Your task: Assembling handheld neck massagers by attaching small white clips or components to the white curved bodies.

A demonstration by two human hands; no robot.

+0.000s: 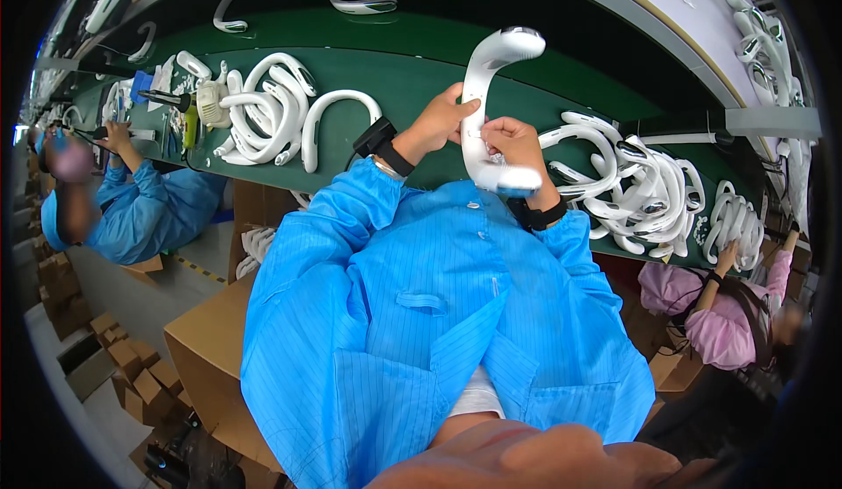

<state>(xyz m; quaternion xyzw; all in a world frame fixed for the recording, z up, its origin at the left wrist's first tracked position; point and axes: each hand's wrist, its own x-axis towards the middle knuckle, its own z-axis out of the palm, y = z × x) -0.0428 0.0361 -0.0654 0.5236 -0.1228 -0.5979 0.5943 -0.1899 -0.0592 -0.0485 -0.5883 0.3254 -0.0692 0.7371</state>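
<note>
A white curved neckband (pixel 474 142) with glossy, darker ends is held up in front of my chest, above the green bench. My left hand (pixel 440 122) grips its middle from the left, thumb across the front. On the other side, my right hand (pixel 517 145) has its fingers drawn together in a pinch against the band's middle. Whatever sits between those fingertips is too small to make out. Just left of my left hand, another white neckband (pixel 342 103) lies on the bench.
White neckbands are heaped left (pixel 267 112) and right (pixel 645 191) on the green bench (pixel 395 72). A yellow-green tool (pixel 189 125) lies farther left. Several neckbands line the back. Co-workers sit at both sides, one in blue (pixel 153 208), one in pink (pixel 715 322). A cardboard box (pixel 210 340) stands left of me.
</note>
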